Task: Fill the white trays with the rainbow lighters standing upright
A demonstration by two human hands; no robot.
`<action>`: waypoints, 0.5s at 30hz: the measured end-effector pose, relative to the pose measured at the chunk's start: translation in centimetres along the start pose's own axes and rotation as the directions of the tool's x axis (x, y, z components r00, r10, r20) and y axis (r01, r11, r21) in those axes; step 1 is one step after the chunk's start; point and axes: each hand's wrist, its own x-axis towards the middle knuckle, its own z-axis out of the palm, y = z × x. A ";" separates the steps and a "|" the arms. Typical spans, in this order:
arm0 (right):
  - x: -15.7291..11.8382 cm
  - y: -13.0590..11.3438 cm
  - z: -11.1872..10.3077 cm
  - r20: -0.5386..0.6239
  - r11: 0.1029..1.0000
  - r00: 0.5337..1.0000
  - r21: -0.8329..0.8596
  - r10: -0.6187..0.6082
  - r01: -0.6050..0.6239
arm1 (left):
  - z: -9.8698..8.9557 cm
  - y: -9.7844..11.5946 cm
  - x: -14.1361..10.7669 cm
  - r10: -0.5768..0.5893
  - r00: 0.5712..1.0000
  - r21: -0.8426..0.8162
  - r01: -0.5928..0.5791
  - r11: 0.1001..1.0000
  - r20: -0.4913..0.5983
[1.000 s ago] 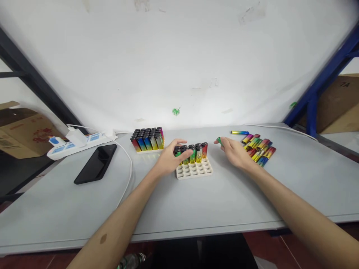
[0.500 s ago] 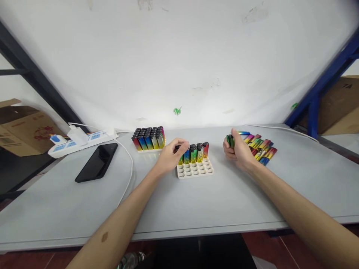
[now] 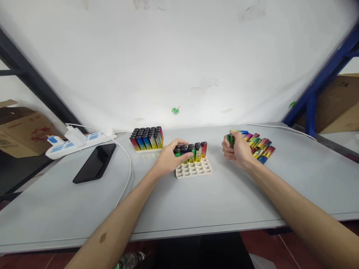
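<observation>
My left hand (image 3: 168,158) is at the left side of a white holed tray (image 3: 194,171), thumb and fingers spread around the near lighters. Upright lighters with black tops, among them a red one (image 3: 204,150) and a yellow one (image 3: 198,154), fill the tray's back part; its front holes show bare. Part of the left end is hidden by my hand. To the right of the tray, my right hand (image 3: 238,149) is closed around a green lighter (image 3: 230,139), just above the table. Whether it holds more is hidden. Beside it lies a pile of shiny multicoloured lighters (image 3: 261,146).
A second tray packed with upright lighters (image 3: 147,139) stands back left. Further left are a black phone (image 3: 94,163), a white power strip (image 3: 74,144) and a white cable (image 3: 129,168). The wall (image 3: 179,67) rises behind the table (image 3: 207,205).
My left hand's thumb has moved down and away from its fingers, and a green lighter now shows at the tray's left end. My right hand keeps its grip, nearly unmoved.
</observation>
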 end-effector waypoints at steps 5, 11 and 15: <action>0.1 0.7 0.1 0.036 0.997 0.999 -0.073 -0.027 0.030 | 0.0 -0.1 0.0 -0.013 1.000 0.028 0.012 1.000 0.027; 0.1 1.4 0.0 0.115 0.994 0.993 -0.109 0.015 -0.002 | 0.0 -0.1 -0.1 -0.020 0.999 0.031 0.020 0.999 0.026; -0.1 0.9 0.1 0.116 0.997 0.993 -0.077 0.016 -0.007 | 0.1 0.1 0.0 -0.027 0.999 0.031 0.026 0.999 0.029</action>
